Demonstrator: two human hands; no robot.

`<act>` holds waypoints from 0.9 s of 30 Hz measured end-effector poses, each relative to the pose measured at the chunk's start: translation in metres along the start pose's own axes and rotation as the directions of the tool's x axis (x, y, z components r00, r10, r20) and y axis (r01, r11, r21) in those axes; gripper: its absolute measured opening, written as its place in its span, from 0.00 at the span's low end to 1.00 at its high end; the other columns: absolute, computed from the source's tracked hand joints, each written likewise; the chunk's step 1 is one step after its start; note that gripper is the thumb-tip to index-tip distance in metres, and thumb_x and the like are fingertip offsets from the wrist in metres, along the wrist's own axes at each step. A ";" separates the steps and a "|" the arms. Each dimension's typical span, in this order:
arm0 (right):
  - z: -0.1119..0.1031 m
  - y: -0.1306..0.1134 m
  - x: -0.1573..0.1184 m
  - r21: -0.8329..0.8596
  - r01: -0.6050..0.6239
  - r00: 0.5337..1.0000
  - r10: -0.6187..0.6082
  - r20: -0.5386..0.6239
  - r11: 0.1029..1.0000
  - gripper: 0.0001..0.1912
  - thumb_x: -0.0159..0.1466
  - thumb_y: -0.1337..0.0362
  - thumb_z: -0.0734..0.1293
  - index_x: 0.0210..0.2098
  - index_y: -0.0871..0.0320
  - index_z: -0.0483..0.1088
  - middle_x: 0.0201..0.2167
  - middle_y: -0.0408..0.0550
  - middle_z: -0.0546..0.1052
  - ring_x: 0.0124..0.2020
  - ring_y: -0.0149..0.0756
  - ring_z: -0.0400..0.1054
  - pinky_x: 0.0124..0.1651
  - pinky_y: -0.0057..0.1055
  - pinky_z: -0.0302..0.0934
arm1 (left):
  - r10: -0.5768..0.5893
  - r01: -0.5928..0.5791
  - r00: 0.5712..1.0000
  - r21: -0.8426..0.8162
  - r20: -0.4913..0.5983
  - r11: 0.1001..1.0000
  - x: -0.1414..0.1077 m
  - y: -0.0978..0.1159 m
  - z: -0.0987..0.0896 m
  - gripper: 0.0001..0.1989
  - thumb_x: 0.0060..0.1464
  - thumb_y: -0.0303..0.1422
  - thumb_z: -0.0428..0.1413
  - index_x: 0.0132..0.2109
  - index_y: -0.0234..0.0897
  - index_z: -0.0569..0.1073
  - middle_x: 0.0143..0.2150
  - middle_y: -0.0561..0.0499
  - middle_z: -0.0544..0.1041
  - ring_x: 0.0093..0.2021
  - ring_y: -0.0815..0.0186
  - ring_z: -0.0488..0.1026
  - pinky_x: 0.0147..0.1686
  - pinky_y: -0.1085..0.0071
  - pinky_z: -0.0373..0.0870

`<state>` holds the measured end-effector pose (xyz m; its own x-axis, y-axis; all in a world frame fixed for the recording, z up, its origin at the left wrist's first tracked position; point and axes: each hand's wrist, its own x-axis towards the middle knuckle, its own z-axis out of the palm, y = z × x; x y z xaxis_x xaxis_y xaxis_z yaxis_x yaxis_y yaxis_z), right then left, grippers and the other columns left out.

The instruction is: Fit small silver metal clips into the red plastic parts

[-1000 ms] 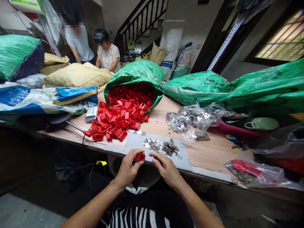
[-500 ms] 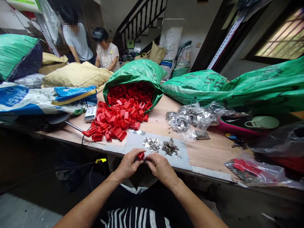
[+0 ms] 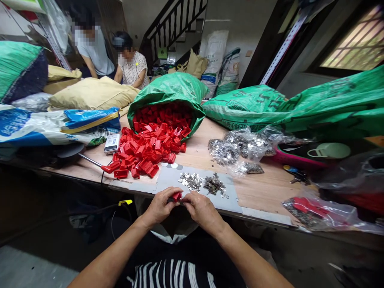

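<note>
At the table's front edge my left hand (image 3: 160, 207) is closed around a small red plastic part (image 3: 177, 196). My right hand (image 3: 201, 209) meets it from the other side, thumb and fingers pinched together at the part's right end; whatever lies in that pinch is too small and covered to name. Just beyond my hands, a pile of shiny flat metal pieces (image 3: 191, 181) and a pile of darker metal pieces (image 3: 214, 184) lie on a grey sheet (image 3: 168, 180). Many similar red plastic parts (image 3: 144, 148) spill from a green woven sack (image 3: 177, 86) farther back.
Clear bags of metal pieces (image 3: 225, 151) lie right of centre, near a pink-rimmed tray (image 3: 297, 160) with a pale cup lid (image 3: 334, 150). A white box-shaped device (image 3: 112, 144) stands left of the red heap. Full green sacks (image 3: 252, 106) line the back. Two people work behind.
The whole view has shifted slightly. Both hands keep the same hold, with the red part turned a little between them.
</note>
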<state>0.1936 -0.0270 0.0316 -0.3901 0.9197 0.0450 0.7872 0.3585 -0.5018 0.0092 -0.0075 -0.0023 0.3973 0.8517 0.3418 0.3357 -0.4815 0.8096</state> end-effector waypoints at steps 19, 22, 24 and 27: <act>0.015 -0.024 0.000 -0.311 -0.087 0.996 0.074 -0.056 0.947 0.10 0.65 0.71 0.57 0.40 0.55 0.68 0.36 0.47 0.73 0.29 0.34 0.71 0.27 0.28 0.56 | -0.016 0.015 1.000 -0.093 -0.003 0.996 -0.001 -0.008 0.005 0.21 0.50 0.22 0.55 0.52 0.42 0.72 0.48 0.48 0.77 0.50 0.62 0.73 0.52 0.61 0.67; 0.012 -0.023 -0.001 -0.281 -0.079 0.997 0.070 -0.040 0.957 0.10 0.65 0.70 0.57 0.40 0.55 0.68 0.36 0.46 0.73 0.32 0.34 0.71 0.29 0.27 0.58 | -0.029 0.029 1.000 -0.108 -0.002 0.994 0.001 -0.006 0.004 0.20 0.50 0.23 0.56 0.50 0.41 0.72 0.46 0.48 0.77 0.47 0.62 0.73 0.51 0.63 0.68; 0.007 -0.020 -0.003 -0.223 -0.057 0.998 0.049 -0.037 0.973 0.09 0.65 0.69 0.58 0.40 0.55 0.68 0.36 0.46 0.73 0.33 0.34 0.71 0.32 0.27 0.59 | -0.041 0.039 0.999 -0.109 -0.019 0.993 0.002 -0.002 0.004 0.17 0.49 0.24 0.58 0.47 0.40 0.73 0.44 0.48 0.77 0.44 0.62 0.73 0.48 0.64 0.68; -0.002 -0.011 -0.009 -0.015 0.024 0.992 -0.025 -0.124 1.000 0.08 0.66 0.67 0.57 0.42 0.55 0.66 0.39 0.47 0.72 0.38 0.35 0.69 0.38 0.28 0.61 | -0.119 0.106 0.991 -0.192 -0.061 0.976 0.000 0.009 0.002 0.13 0.49 0.27 0.60 0.44 0.39 0.71 0.38 0.50 0.76 0.38 0.65 0.73 0.42 0.68 0.68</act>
<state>0.1892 -0.0394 0.0387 -0.3476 0.9231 0.1647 0.7848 0.3825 -0.4877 0.0142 -0.0126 0.0040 0.3016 0.9140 0.2713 0.2058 -0.3402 0.9175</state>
